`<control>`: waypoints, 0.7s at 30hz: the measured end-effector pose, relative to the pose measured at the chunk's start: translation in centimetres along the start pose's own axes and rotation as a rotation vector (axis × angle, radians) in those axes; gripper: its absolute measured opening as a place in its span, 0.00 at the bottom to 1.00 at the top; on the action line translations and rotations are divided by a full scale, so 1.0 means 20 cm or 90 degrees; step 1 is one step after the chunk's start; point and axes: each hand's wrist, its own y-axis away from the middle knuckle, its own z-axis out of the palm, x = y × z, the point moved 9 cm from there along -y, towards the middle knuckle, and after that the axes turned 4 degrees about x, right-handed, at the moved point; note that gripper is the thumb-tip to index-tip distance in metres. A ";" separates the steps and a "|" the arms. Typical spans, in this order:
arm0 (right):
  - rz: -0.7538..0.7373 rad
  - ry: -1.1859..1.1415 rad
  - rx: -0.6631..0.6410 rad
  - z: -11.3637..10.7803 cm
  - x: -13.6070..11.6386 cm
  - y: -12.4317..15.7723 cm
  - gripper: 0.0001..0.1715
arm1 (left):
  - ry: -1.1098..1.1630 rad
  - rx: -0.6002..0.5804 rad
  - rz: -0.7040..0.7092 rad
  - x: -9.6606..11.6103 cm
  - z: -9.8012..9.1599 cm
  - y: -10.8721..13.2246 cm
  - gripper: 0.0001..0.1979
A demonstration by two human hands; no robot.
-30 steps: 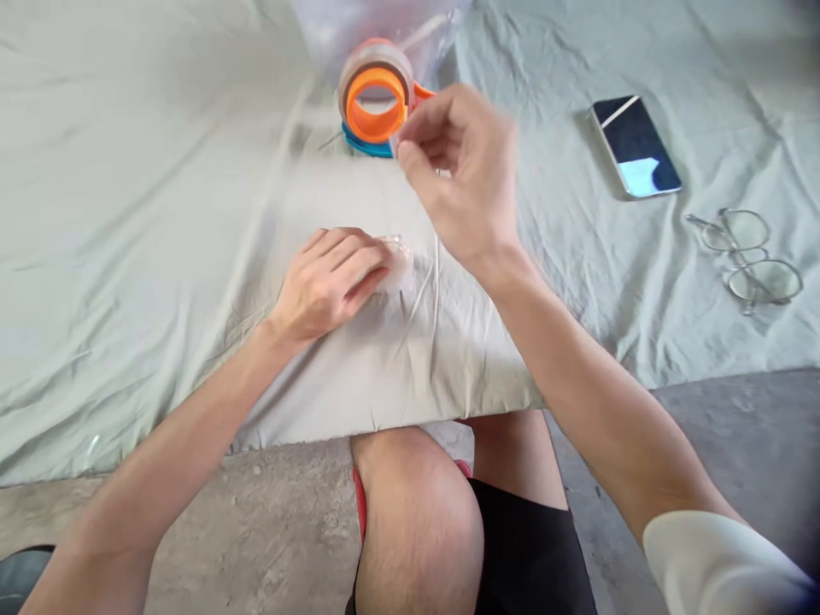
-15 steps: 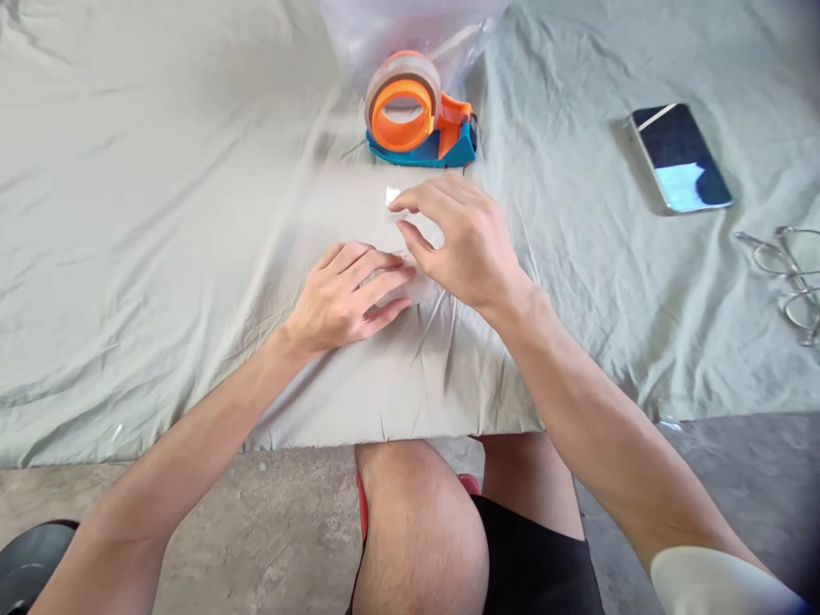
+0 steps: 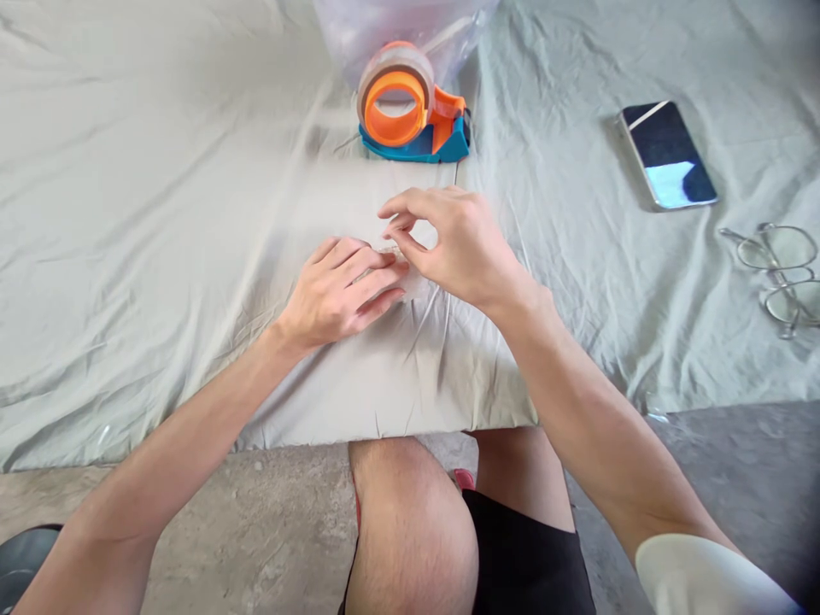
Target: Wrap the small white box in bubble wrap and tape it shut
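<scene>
My left hand (image 3: pixel 338 292) lies palm down on a pale grey-green cloth (image 3: pixel 160 222), its fingers pressed together over a small clear plastic packet (image 3: pixel 410 286) that barely shows. My right hand (image 3: pixel 452 243) hovers just right of it, thumb and fingertips pinched at the packet's top edge beside my left fingertips. What the pinch holds is too small and clear to name; it may be a bit of tape. An orange and teal tape dispenser (image 3: pixel 410 107) with a roll of clear tape stands farther back on the cloth.
A clear plastic bag (image 3: pixel 397 26) lies behind the dispenser. A smartphone (image 3: pixel 668 154) rests screen up at the right, with wire-rimmed glasses (image 3: pixel 778 273) nearer the right edge. The cloth ends near my knees (image 3: pixel 410 521), above a concrete floor (image 3: pixel 256 521).
My right hand came down from the tape dispenser toward my left hand and now pinches at the packet's edge. My left hand has stayed pressed on the packet.
</scene>
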 end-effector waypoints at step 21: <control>-0.005 -0.086 -0.071 -0.05 -0.03 0.03 0.11 | 0.030 0.104 -0.038 0.01 -0.06 -0.05 0.04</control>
